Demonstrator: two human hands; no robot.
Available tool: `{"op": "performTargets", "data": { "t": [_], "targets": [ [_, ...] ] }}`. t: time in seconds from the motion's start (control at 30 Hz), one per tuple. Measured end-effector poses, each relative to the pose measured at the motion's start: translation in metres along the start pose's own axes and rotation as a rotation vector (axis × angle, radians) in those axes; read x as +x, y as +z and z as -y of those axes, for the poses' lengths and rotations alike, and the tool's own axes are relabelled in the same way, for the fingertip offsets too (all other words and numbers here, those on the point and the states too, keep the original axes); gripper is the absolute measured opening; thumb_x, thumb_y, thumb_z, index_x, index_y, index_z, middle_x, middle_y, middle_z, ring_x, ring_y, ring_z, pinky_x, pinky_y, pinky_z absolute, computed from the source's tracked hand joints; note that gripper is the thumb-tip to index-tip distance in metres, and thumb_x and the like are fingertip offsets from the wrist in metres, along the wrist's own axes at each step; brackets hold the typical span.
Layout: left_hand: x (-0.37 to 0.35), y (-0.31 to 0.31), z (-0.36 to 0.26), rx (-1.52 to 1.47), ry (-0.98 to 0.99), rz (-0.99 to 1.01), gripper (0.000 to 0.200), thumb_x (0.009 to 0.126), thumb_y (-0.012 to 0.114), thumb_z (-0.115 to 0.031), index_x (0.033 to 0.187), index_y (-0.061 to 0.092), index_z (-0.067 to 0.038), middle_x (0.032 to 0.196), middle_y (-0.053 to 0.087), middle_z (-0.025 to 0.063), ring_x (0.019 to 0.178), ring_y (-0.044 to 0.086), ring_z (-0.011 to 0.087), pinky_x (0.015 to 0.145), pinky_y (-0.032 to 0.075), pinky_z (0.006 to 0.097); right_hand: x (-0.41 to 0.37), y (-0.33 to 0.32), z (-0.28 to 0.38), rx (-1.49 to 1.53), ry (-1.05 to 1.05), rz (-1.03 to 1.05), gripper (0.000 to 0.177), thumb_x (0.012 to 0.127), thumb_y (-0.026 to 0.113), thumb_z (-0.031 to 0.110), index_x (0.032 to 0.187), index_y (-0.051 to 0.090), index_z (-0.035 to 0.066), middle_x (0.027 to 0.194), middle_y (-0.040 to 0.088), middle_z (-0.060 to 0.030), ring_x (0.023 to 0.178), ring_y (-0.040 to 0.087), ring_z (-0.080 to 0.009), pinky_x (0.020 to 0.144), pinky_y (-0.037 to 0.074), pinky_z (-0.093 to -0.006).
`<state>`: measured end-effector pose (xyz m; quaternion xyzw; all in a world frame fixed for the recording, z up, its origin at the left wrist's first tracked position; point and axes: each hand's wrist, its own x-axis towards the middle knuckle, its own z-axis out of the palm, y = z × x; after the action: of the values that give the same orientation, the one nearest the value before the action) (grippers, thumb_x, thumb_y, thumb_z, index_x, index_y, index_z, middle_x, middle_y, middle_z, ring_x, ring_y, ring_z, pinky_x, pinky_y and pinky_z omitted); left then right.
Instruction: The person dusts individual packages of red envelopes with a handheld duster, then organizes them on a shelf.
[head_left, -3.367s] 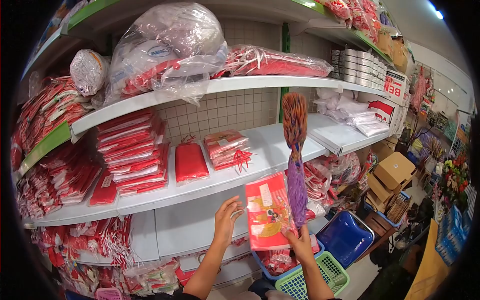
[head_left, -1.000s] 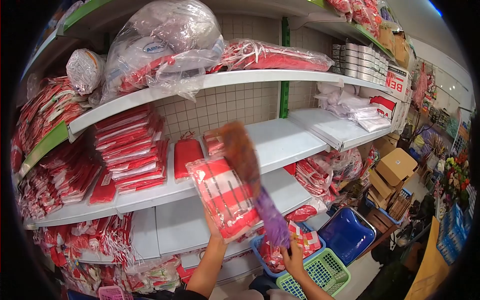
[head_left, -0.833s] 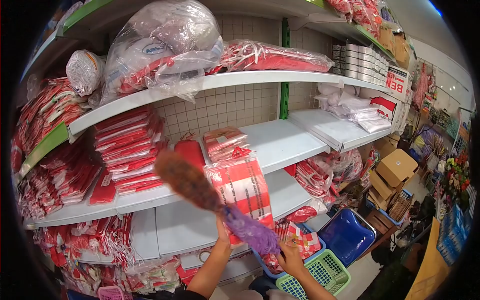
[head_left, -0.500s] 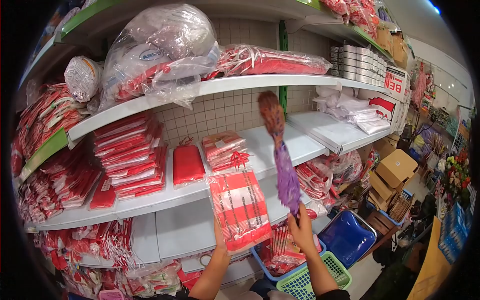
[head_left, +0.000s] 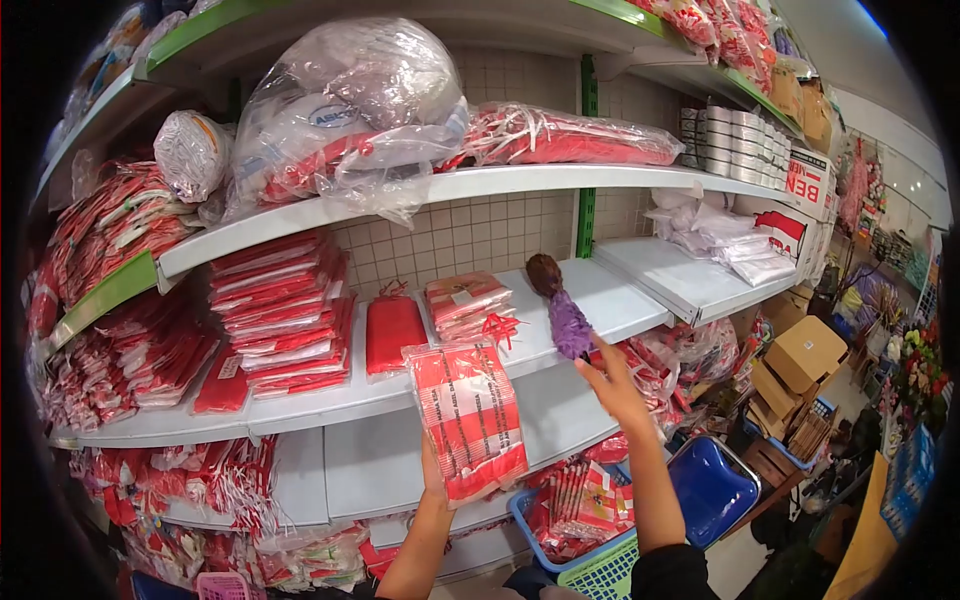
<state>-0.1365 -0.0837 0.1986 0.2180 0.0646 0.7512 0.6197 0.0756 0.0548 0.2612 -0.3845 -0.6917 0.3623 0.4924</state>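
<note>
In the head view, the left hand (head_left: pixel 435 478) grips a red-and-white packet (head_left: pixel 467 425) by its lower left side, in front of the middle shelf (head_left: pixel 622 300). The duster (head_left: pixel 567 322) is just ahead and left of the right hand (head_left: pixel 618 388), the nearer one; its long axis slants from the shelf's front edge towards the back. That hand's fingers are at the handle, but whether they grip it I cannot tell. White shelf surface shows on the duster's right; stacked packets (head_left: pixel 465 308) sit left
</note>
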Motion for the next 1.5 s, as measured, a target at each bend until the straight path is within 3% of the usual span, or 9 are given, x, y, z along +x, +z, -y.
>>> {"op": "performTargets", "data": {
  "t": [0.07, 0.13, 0.27, 0.5, 0.63, 0.93, 1.03, 1.13, 1.5],
  "targets": [
    [-0.003, 0.015, -0.007, 0.021, 0.001, 0.042, 0.06, 0.091, 0.032, -0.053, 0.127, 0.042, -0.007, 0.121, 0.052, 0.0136, 0.105, 0.054, 0.0308, 0.088, 0.046, 0.047, -0.027, 0.016, 0.013, -0.538, -0.455, -0.435, 0.065, 0.077, 0.067, 0.026, 0.132, 0.038, 0.005, 0.133, 0.031, -0.0262, 0.118, 0.039, -0.036, 0.091, 0.038, -0.0419],
    [-0.004, 0.026, -0.013, 0.025, -0.031, 0.104, 0.063, 0.091, 0.03, -0.056, 0.127, 0.042, -0.006, 0.12, 0.052, 0.0149, 0.105, 0.055, 0.0297, 0.088, 0.046, 0.045, -0.062, 0.03, 0.036, -0.299, -0.541, -0.346, 0.061, 0.075, 0.07, 0.029, 0.127, 0.044, 0.009, 0.136, 0.026, -0.0243, 0.126, 0.026, -0.0416, 0.101, 0.026, -0.0481],
    [0.007, 0.026, -0.011, 0.199, -0.04, -0.007, 0.074, 0.087, 0.024, -0.066, 0.125, 0.044, -0.006, 0.108, 0.057, 0.0135, 0.095, 0.058, 0.026, 0.083, 0.048, 0.0404, -0.106, 0.069, 0.055, -0.283, -0.751, 0.292, 0.066, 0.069, 0.074, 0.024, 0.128, 0.046, 0.016, 0.136, 0.028, -0.0215, 0.126, 0.03, -0.0405, 0.102, 0.031, -0.0487],
    [0.019, 0.051, -0.022, 0.518, -0.037, 0.042, 0.085, 0.084, 0.013, -0.071, 0.14, 0.026, -0.009, 0.125, 0.047, 0.0113, 0.114, 0.045, 0.0217, 0.098, 0.035, 0.0357, -0.084, 0.077, 0.043, -0.174, -0.762, 0.328, 0.057, 0.07, 0.062, 0.002, 0.125, 0.049, 0.012, 0.13, 0.044, -0.0162, 0.117, 0.048, -0.0337, 0.095, 0.042, -0.0386],
    [0.045, 0.036, -0.059, 0.725, 0.116, 0.241, 0.073, 0.088, 0.011, -0.064, 0.143, 0.021, -0.017, 0.131, 0.044, 0.0109, 0.122, 0.038, 0.0226, 0.105, 0.022, 0.0439, -0.056, 0.066, 0.042, 0.028, -0.577, 0.227, 0.05, 0.075, 0.047, -0.008, 0.123, 0.048, 0.003, 0.129, 0.046, -0.016, 0.115, 0.05, -0.0302, 0.092, 0.042, -0.0319],
    [0.119, 0.02, -0.096, 1.009, 0.485, 0.159, 0.062, 0.093, 0.027, -0.049, 0.143, 0.019, -0.014, 0.142, 0.031, 0.0121, 0.132, 0.028, 0.0245, 0.108, 0.018, 0.0403, 0.081, 0.105, 0.066, 0.929, 0.005, 0.242, 0.052, 0.079, 0.054, -0.003, 0.128, 0.038, 0.003, 0.109, 0.055, -0.0072, 0.096, 0.055, -0.0177, 0.082, 0.047, -0.0312],
    [0.138, 0.018, -0.093, 1.255, 0.618, 0.164, 0.057, 0.095, 0.036, -0.038, 0.141, 0.024, -0.008, 0.143, 0.03, 0.0119, 0.134, 0.024, 0.0252, 0.108, 0.018, 0.0349, 0.134, 0.132, 0.041, 0.397, -0.541, -0.039, 0.056, 0.078, 0.061, 0.008, 0.128, 0.037, 0.005, 0.104, 0.057, -0.0108, 0.095, 0.055, -0.0238, 0.08, 0.046, -0.0365],
    [0.145, -0.009, -0.09, 1.675, 0.687, 0.152, 0.051, 0.088, 0.053, -0.022, 0.134, 0.039, -0.007, 0.133, 0.042, 0.0167, 0.125, 0.04, 0.0273, 0.103, 0.03, 0.0325, 0.118, 0.126, 0.059, -0.343, -0.465, -0.278, 0.063, 0.074, 0.068, 0.017, 0.128, 0.037, 0.004, 0.1, 0.057, -0.0163, 0.091, 0.053, -0.0311, 0.078, 0.043, -0.039],
    [0.153, -0.016, -0.085, 1.419, 0.638, 0.089, 0.055, 0.079, 0.064, -0.01, 0.13, 0.043, -0.003, 0.129, 0.046, 0.0177, 0.116, 0.049, 0.0269, 0.097, 0.039, 0.0338, 0.139, 0.128, 0.008, -0.406, -0.409, -0.249, 0.06, 0.07, 0.069, 0.048, 0.107, 0.051, 0.005, 0.104, 0.056, -0.0153, 0.103, 0.042, -0.0353, 0.085, 0.03, -0.0499]
  ]
}}
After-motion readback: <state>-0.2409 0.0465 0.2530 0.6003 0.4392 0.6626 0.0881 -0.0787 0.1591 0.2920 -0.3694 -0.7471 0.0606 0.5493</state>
